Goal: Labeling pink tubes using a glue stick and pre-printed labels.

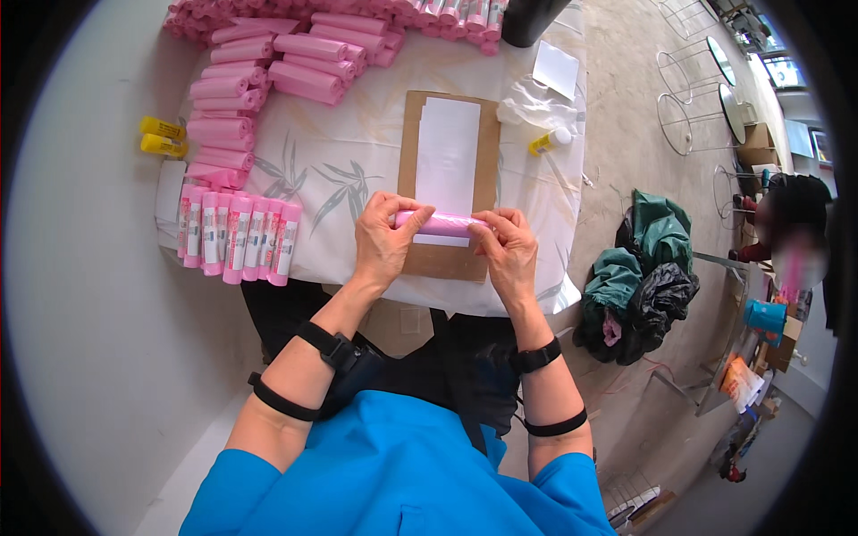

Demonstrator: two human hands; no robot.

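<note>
A pink plastic-bag roll (pixel 438 223) lies crosswise between my hands, just above the near end of a white paper stack (pixel 447 147). My left hand (pixel 382 239) closes on its left end with thumb and fingers. At the other end, my right hand (pixel 508 250) pinches the roll. Under the paper is a brown cardboard sheet (pixel 486 170) on the cloth-covered table (pixel 357 134). To the left stand several pink rolls with white labels (pixel 237 237), side by side. Whether the held roll carries a label cannot be made out.
Unlabelled pink rolls (pixel 308 76) are piled at the far left. A yellow glue tube (pixel 547 142) lies right of the cardboard, near crumpled clear plastic (pixel 536 107). Two yellow tubes (pixel 164 136) rest by the wall. Green and black bags (pixel 639 277) sit on the floor; another person (pixel 795 223) is far right.
</note>
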